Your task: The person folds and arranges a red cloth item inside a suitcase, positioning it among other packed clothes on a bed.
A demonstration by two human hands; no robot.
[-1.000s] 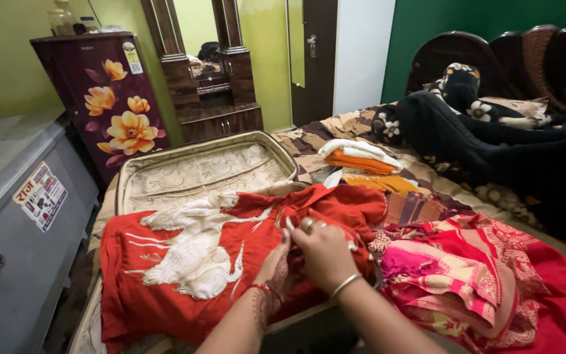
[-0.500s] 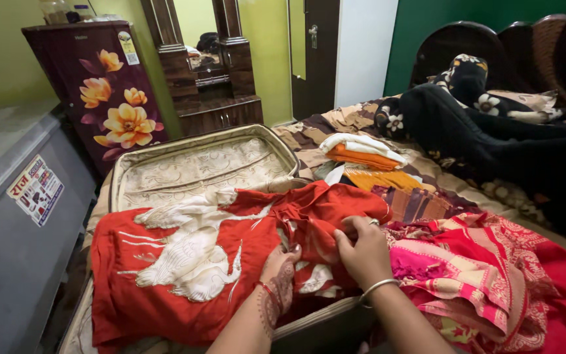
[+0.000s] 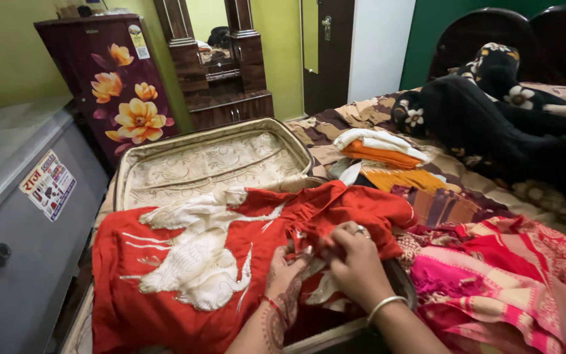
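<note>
A red garment [image 3: 185,269] with a white swan-like pattern is spread over an open suitcase [image 3: 204,167] on the bed. My left hand [image 3: 286,275], marked with henna and a red bangle, pinches a fold of the red cloth near the middle. My right hand [image 3: 355,262], with a ring and a silver bangle, grips the same bunched red cloth just to the right. The suitcase's lid with its cream lining lies open behind the garment.
A pink and red patterned cloth [image 3: 506,282] lies at my right. Folded orange and white clothes [image 3: 381,151] sit behind it, near a dark floral blanket [image 3: 492,124]. A grey metal chest [image 3: 14,223] stands left, a floral fridge [image 3: 119,85] and wooden dresser [image 3: 224,72] beyond.
My right hand has shifted left, back toward my left hand, and both now bunch the red cloth together. The view has swung slightly to the left.
</note>
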